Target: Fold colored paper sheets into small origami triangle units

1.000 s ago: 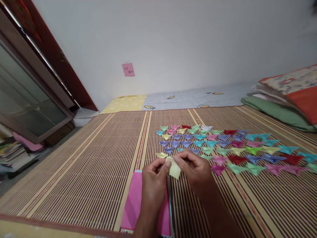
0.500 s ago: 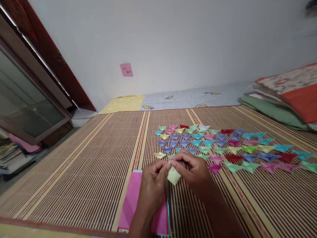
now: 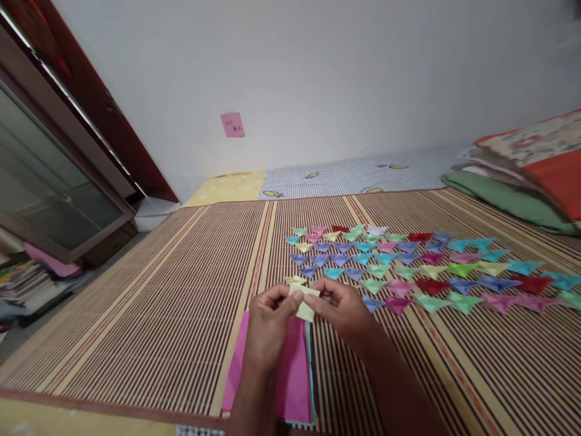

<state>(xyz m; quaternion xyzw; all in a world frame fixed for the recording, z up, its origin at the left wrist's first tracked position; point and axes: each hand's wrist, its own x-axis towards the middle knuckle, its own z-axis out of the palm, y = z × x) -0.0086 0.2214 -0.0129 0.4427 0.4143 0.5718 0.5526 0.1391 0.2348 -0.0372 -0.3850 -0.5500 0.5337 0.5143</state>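
A small pale yellow folded paper (image 3: 307, 310) is pinched between both hands above the striped mat. My left hand (image 3: 269, 321) grips its left side, thumb on the front face. On the right side, my right hand (image 3: 345, 310) holds the upper edge between thumb and fingers. Beneath my left wrist lies a stack of paper (image 3: 294, 381) with a magenta sheet on top and a blue edge showing. Just beyond the hands sits a yellow folded paper piece (image 3: 296, 281), partly hidden by them.
Rows of colourful folded paper pieces (image 3: 433, 286) spread over the striped mat (image 3: 149, 315) behind and right of my hands. Folded bedding (image 3: 512, 197) lies at the far right. A glass-fronted cabinet (image 3: 54, 181) stands left. A pink note (image 3: 233, 125) is on the wall.
The pale yellow paper has turned in the fingers and shows a flatter, squarer face near the top. Both hands have shifted slightly left, and the view has moved a little.
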